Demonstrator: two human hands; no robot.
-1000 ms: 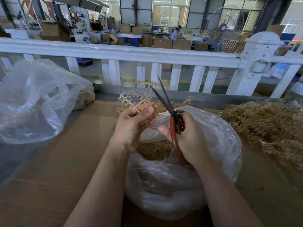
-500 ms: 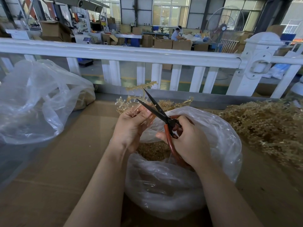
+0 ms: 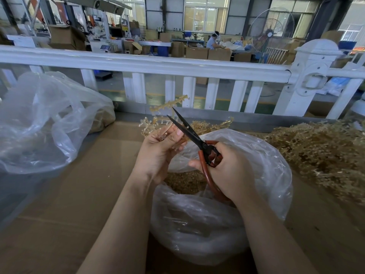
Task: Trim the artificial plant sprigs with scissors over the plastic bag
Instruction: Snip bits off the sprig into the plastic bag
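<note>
Above the plastic bag [image 3: 227, 194], the left hand [image 3: 160, 153] pinches a sprig [image 3: 158, 125], and the right hand [image 3: 227, 171] grips the scissors [image 3: 189, 133], blades slightly apart. The blades seem very near the left fingertips [image 3: 178, 133], so a careless cut may nick them.

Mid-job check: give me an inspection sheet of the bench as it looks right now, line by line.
Surface: brown cardboard sheet, bare at left.
Job's things: scissors, blades open; sprig; open plastic bag under both hands, trimmings inside.
Clutter: second clear bag at left; sprig pile at right.
Grippers: left hand grips the sprig; right hand grips the scissors' red handles.
Cables: nothing seen.
Surroundings: white railing; workshop with boxes, a standing fan, a seated person.
</note>
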